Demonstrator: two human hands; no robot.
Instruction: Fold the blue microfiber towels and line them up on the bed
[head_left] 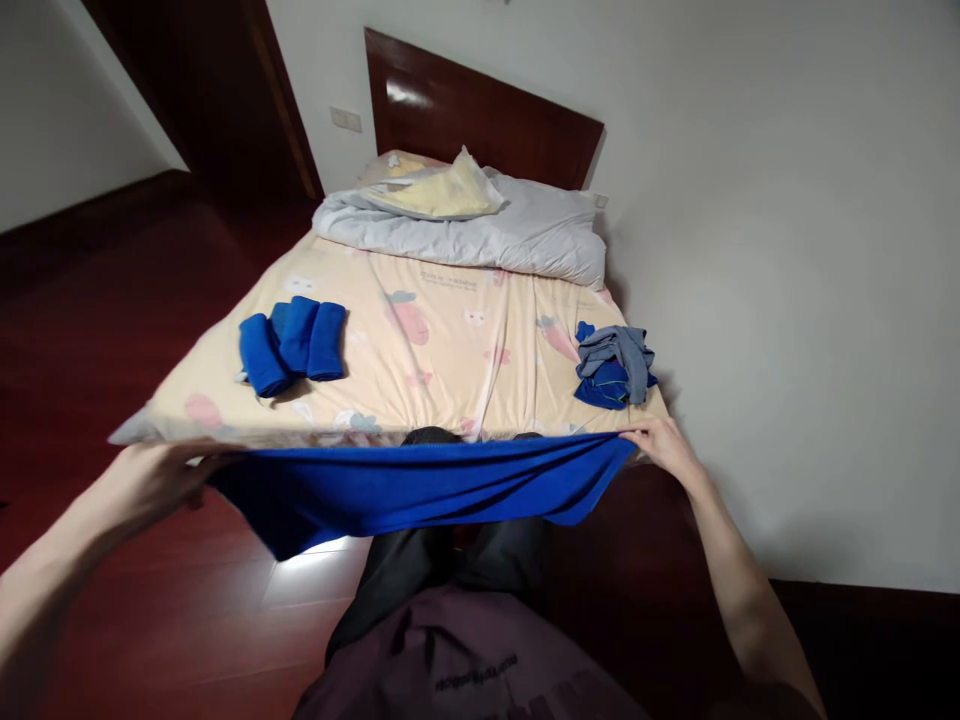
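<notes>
A blue towel [420, 487] is stretched between my two hands, just in front of the bed's near edge. At its left end, my left hand [161, 472] is closed on a corner. My right hand [660, 441] pinches the top right corner, fingertips together. The cloth's lower edge hangs loose above my legs, with slanting folds toward the right. Several rolled blue towels [304, 342] lie side by side on the left part of the bed. On the right part sits a crumpled pile of grey and blue cloths [616, 362].
The bed [450, 350] has a cream sheet with a cartoon print. A rolled-back pale quilt [480, 240] and a yellow pillow [450, 190] lie near the dark wooden headboard [480, 105]. A white wall [810, 280] stands close on the right. Dark red floor [90, 330] stretches left.
</notes>
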